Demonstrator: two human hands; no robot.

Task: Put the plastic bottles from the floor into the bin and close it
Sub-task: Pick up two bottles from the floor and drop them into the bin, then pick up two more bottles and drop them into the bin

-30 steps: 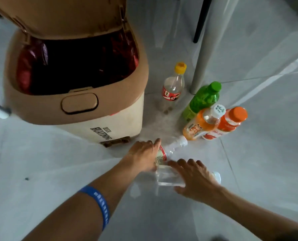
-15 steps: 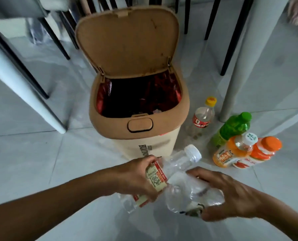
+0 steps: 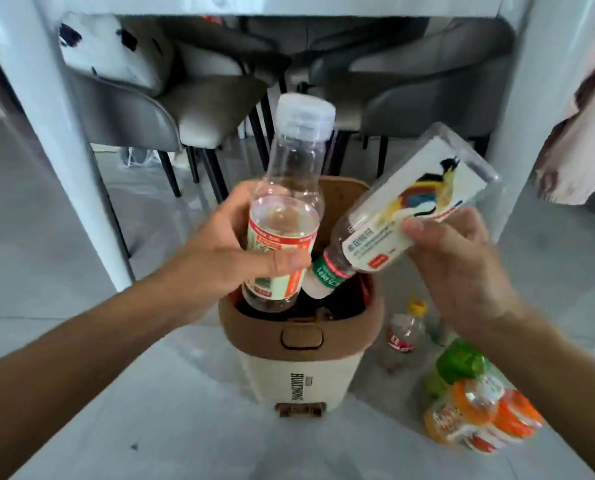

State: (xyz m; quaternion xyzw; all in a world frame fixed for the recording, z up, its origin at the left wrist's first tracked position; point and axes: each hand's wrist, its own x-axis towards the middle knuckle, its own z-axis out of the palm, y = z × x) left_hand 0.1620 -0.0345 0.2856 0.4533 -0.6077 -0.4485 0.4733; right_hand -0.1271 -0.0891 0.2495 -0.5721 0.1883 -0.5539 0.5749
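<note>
Left hand (image 3: 220, 261) grip clenched round the clear bottle (image 3: 284, 216) at its red-and-white label, thumb across the front; white cap up, base down, just over the bin (image 3: 299, 344) mouth; a little clear liquid visible inside.
Right hand (image 3: 459, 268) grip clenched on the second bottle (image 3: 403, 216), fingertips on the white printed label; bottle tilted, white cap end with a green band pointing down-left into the bin opening, base up-right; cap end close beside the lower part of the clear bottle, contact between them not readable.
Both bottles held above the open bin, neither inside it fully; bin lid (image 3: 341, 192) up behind the bottles, mostly hidden by them; bin has a brown rim with a push button at the front, cream body with dark lettering, brown pedal at the base; dark interior, contents unclear.
On the floor (image 3: 171, 410) right of the bin: small bottle with yellow cap (image 3: 405, 332) nearest the bin; green bottle (image 3: 455, 367) and two orange bottles (image 3: 479, 417) grouped nearer the camera, blurred, partly behind the right forearm.
Behind: grey chairs (image 3: 150, 112) tucked under a white surface (image 3: 289, 5); white legs either side.
</note>
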